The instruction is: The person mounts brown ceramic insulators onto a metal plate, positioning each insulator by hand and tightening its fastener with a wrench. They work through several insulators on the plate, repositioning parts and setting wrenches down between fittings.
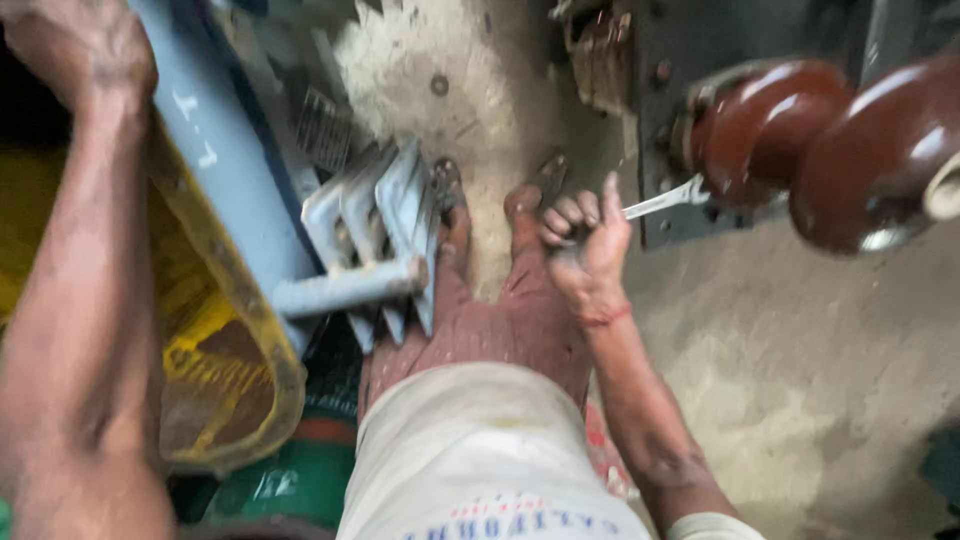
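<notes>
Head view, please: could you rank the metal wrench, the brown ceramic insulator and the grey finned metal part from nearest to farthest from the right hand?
From the right hand:
1. Metal wrench, gripped in that hand, pointing right.
2. Brown ceramic insulator, upper right, at the wrench's far end.
3. Grey finned metal part, left, beyond the person's foot.

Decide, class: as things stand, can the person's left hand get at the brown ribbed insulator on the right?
Probably not. The left hand rests high on the blue-grey frame at far left, while the insulator sits across the view, beyond the right hand and its wrench.
</notes>
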The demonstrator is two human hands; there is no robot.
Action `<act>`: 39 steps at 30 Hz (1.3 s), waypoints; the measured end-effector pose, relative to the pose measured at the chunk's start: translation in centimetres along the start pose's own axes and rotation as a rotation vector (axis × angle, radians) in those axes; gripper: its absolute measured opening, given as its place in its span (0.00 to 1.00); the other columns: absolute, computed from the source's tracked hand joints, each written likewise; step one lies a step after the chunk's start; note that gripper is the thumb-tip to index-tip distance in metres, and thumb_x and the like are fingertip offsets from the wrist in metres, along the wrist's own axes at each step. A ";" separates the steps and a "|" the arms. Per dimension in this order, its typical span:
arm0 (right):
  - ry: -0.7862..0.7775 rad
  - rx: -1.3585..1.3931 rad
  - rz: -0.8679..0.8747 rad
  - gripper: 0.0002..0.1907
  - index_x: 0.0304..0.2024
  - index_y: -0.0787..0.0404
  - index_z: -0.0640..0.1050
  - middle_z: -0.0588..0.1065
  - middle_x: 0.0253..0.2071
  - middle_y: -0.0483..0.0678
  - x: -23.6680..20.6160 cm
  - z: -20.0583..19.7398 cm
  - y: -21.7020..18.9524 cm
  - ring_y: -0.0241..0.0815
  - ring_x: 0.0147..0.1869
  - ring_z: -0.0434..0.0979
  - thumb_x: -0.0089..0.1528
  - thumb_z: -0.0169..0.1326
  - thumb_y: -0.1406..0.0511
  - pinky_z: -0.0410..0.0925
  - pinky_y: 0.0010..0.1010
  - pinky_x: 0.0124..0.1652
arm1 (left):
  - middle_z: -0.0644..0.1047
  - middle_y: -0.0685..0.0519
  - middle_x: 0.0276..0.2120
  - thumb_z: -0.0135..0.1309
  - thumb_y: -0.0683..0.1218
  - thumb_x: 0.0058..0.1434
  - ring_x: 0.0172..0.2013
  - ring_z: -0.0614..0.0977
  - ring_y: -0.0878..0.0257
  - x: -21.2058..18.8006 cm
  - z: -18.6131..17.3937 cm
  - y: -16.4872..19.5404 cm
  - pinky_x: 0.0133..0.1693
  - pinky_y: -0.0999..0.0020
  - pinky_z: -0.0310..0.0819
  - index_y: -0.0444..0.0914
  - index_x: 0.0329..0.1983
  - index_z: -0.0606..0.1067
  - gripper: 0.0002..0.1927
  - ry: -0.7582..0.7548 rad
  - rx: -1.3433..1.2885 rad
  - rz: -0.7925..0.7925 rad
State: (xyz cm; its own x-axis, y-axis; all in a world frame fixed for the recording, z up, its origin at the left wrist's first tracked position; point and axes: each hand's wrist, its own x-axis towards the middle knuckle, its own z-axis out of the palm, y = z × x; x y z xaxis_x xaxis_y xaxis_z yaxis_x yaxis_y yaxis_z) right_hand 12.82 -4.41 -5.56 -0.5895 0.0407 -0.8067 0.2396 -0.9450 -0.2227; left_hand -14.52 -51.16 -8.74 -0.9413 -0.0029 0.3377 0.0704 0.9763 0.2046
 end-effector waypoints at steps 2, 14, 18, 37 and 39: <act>-0.148 0.086 -0.075 0.29 0.19 0.52 0.58 0.58 0.22 0.43 4.0 2.2 -0.4 0.41 0.28 0.58 0.72 0.44 0.49 0.55 0.33 0.31 | 0.80 0.42 0.40 0.56 0.43 0.63 0.40 0.84 0.45 0.3 -0.7 0.7 0.42 0.52 0.78 0.34 0.42 0.73 0.08 0.009 -0.013 0.000; -0.362 -0.256 0.132 0.12 0.48 0.57 0.76 0.77 0.38 0.45 -4.2 8.2 -2.8 0.39 0.38 0.76 0.74 0.49 0.57 0.71 0.30 0.38 | 0.72 0.34 0.64 0.49 0.40 0.65 0.60 0.78 0.40 2.9 -2.9 4.2 0.64 0.53 0.72 0.28 0.71 0.55 0.32 -0.133 -0.098 -0.211; -0.291 -1.252 -0.127 0.16 0.37 0.61 0.80 0.69 0.23 0.38 -12.7 0.2 -2.0 0.28 0.24 0.63 0.68 0.52 0.56 0.57 0.24 0.24 | 0.63 0.28 0.66 0.60 0.54 0.68 0.63 0.69 0.36 3.7 -5.7 6.4 0.63 0.46 0.62 0.30 0.78 0.39 0.52 -0.375 -0.019 -0.358; -0.393 -1.106 -0.327 0.10 0.47 0.63 0.75 0.72 0.30 0.41 -9.4 0.5 -12.1 0.31 0.31 0.71 0.68 0.49 0.64 0.68 0.26 0.33 | 0.85 0.50 0.38 0.57 0.45 0.64 0.37 0.85 0.67 -9.6 -5.8 36.0 0.42 0.70 0.80 0.38 0.50 0.82 0.13 -0.434 -0.966 -0.246; -0.425 -1.056 -0.338 0.11 0.50 0.63 0.75 0.73 0.32 0.40 -9.1 3.5 -12.5 0.31 0.33 0.72 0.68 0.49 0.65 0.69 0.25 0.34 | 0.85 0.52 0.36 0.57 0.45 0.65 0.35 0.84 0.69 -7.0 -5.2 38.3 0.39 0.72 0.80 0.38 0.50 0.82 0.13 -0.472 -1.026 -0.230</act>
State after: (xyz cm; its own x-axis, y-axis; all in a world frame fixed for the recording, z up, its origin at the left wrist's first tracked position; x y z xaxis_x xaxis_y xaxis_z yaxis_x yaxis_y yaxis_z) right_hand 12.50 5.88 6.47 -0.9059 -0.0625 -0.4188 0.4232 -0.1639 -0.8911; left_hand -3.54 -14.92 1.54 -0.9814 0.1346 -0.1371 -0.0867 0.3268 0.9411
